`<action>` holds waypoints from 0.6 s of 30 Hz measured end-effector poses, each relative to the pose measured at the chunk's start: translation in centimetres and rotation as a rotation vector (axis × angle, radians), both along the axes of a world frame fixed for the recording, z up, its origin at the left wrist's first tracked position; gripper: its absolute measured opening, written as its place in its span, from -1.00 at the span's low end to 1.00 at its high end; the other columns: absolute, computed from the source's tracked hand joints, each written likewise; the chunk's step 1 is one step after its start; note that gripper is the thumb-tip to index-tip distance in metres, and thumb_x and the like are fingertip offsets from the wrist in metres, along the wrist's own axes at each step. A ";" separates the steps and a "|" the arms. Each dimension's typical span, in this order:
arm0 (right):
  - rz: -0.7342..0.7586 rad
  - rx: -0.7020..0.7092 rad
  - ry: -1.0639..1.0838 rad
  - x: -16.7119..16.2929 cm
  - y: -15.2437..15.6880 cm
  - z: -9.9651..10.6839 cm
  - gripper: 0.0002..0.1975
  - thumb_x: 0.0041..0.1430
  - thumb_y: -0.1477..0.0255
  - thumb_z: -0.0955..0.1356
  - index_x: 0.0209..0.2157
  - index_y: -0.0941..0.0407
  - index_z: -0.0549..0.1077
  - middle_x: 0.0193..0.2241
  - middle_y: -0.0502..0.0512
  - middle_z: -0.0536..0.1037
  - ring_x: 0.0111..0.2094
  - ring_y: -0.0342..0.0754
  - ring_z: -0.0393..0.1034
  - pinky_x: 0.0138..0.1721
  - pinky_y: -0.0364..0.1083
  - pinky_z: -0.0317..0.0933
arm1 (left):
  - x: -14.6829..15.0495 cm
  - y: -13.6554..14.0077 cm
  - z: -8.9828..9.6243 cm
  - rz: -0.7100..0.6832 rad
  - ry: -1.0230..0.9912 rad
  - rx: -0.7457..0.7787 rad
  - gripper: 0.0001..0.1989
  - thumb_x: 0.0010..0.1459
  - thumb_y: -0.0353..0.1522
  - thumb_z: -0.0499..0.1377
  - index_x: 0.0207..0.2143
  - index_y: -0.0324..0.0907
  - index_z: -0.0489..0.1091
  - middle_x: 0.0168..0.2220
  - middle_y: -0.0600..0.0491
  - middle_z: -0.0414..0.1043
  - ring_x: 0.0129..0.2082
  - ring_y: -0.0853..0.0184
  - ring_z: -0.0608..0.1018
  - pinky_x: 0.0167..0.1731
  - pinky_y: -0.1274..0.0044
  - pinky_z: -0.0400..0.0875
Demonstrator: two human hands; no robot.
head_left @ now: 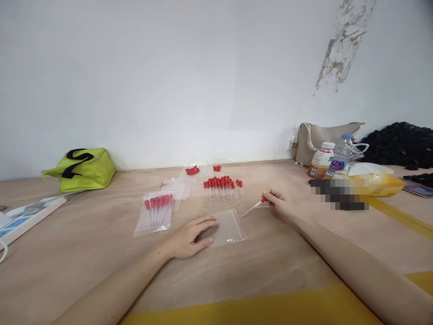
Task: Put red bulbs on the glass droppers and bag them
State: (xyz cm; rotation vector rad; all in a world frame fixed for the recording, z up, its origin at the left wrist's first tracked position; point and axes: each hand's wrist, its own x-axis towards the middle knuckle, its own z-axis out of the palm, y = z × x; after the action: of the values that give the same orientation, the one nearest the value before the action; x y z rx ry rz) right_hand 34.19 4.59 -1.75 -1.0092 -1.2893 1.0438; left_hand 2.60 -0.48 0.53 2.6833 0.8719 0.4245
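Note:
In the head view a clear zip bag (226, 229) lies flat on the brown-covered table, its red-striped mouth toward the right. My left hand (193, 237) rests on the bag's left end with fingers spread. A glass dropper (253, 206) with a red rubber bulb is pinched by my right hand (278, 203), its tip close to the bag's mouth. Behind the bag lies a row of droppers (219, 187) with red bulbs. To the left, a filled zip bag (158, 212) holds several droppers, partly over other flat clear bags (181, 186).
Loose red bulbs (192, 170) lie near the wall. At the left are a lime-green bag (88, 169) and a power strip (32, 216). On the right stand a drink bottle (321, 160), a clear bottle (341, 153), a tissue pack (382, 180) and a black pile (399, 144).

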 end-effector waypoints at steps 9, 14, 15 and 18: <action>0.073 -0.082 0.000 -1.1 -0.7 0.1 -0.63 -0.15 0.11 0.35 -0.58 0.15 0.29 -0.68 -0.11 0.27 -0.71 -0.31 -0.07 -0.69 -0.23 -0.22 | 0.1 0.0 0.1 -0.006 0.000 0.009 -0.58 0.17 -0.29 -0.01 0.10 -0.05 0.08 0.10 0.01 0.14 0.09 0.25 0.19 0.04 0.35 0.12; 0.294 -0.166 -0.157 -1.3 -1.5 0.2 -0.63 -0.07 0.14 0.33 -0.38 0.18 0.38 -0.57 -0.04 0.37 -0.71 -0.34 -0.09 -0.69 -0.24 -0.25 | 0.1 -0.1 0.1 0.006 -0.017 0.001 -0.54 0.16 -0.29 0.00 0.12 -0.06 0.04 0.10 0.02 0.15 0.09 0.24 0.20 0.05 0.35 0.11; 0.349 -0.173 -0.201 -1.4 -1.7 0.2 -0.62 -0.07 0.16 0.34 -0.32 0.18 0.38 -0.52 -0.02 0.39 -0.69 -0.34 -0.05 -0.68 -0.24 -0.20 | 0.1 -0.1 0.1 0.011 -0.018 -0.002 -0.54 0.16 -0.29 0.01 0.12 -0.06 0.03 0.10 0.02 0.15 0.09 0.24 0.20 0.05 0.35 0.11; 0.451 -0.114 -0.275 -1.9 -2.3 0.2 -0.61 -0.07 0.22 0.37 -0.22 0.14 0.33 -0.46 -0.01 0.41 -0.59 -0.28 0.13 -0.58 -0.24 -0.01 | 0.1 0.0 0.0 0.008 -0.028 -0.007 -0.53 0.15 -0.30 0.02 0.12 -0.05 0.03 0.10 0.03 0.15 0.08 0.24 0.21 0.04 0.36 0.12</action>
State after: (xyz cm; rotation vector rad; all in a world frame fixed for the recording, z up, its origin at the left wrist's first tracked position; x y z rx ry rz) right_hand 32.34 2.29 -1.51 -0.9952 -1.7519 1.3646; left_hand 2.72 -0.43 0.57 2.6618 0.8753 0.4588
